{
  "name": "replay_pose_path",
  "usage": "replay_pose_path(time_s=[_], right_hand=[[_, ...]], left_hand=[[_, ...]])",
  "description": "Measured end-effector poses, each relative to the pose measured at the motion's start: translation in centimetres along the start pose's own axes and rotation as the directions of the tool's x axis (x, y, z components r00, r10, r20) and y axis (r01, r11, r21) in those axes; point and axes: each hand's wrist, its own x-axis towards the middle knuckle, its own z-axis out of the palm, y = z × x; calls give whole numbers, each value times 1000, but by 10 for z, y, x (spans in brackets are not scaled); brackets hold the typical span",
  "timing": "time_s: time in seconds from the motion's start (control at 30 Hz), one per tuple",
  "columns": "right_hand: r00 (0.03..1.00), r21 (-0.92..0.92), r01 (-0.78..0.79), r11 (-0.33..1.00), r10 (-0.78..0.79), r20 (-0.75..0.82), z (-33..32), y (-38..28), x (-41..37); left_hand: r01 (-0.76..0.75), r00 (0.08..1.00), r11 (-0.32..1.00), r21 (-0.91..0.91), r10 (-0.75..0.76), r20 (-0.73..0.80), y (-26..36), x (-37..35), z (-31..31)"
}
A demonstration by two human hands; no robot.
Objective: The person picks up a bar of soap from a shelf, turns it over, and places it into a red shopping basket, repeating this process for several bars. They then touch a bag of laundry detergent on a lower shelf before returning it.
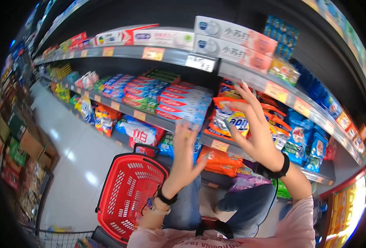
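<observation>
My right hand [254, 130] is raised in front of an orange Tide detergent bag [237, 123] on the middle shelf. Its fingers are spread and overlap the bag in this view, hiding part of it. Lower and to the left, my left hand [184, 155] has its fingers stretched upward and thumb out, with nothing in it. Its fingertips are smeared by motion just in front of the stacked Colgate toothpaste boxes [179, 101]. Both wrists wear black bands.
A red shopping basket [119, 194] stands on the floor at my left. White toothpaste boxes [228, 49] line the upper shelf [150, 53]. Orange bags [220, 162] lie on the bottom shelf. Cartons [32, 142] are stacked across the aisle; a wire cart [55, 237] is behind the basket.
</observation>
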Motion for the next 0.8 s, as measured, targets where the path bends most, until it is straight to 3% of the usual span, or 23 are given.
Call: replay_pose_path(time_s=[0.07,0.13,0.17,0.23,0.27,0.33,0.43,0.7,0.8], right_hand=[[1000,24,-22,999,22,21,10,-4,3],[994,-161,21,987,-38,-106,9,2,20],[993,-167,13,986,-33,-116,6,7,34],[955,-336,50,940,-144,-261,-4,24,67],[953,-345,38,938,-137,-269,-7,36,80],[930,-584,23,812,-231,-285,-12,58,107],[947,-668,4,744,-217,-236,-1,82,127],[946,-665,44,746,-246,-213,-4,89,122],[952,-644,63,763,-240,-191,-6,88,123]], left_hand=[[210,974,977,-42,-212,-79,-25,-40,-28],[423,892,903,-72,-429,-143,-42,-81,-52],[508,839,858,-70,-512,-184,-47,-99,-63],[608,765,792,-54,-603,-225,-51,-130,-82],[634,743,771,-62,-629,-228,-52,-143,-89],[679,710,734,-29,-665,-231,-55,-161,-97],[696,704,718,-1,-682,-196,-59,-176,-100],[663,739,748,-10,-657,-148,-61,-156,-103],[683,708,729,-56,-679,-194,-62,-152,-103]])
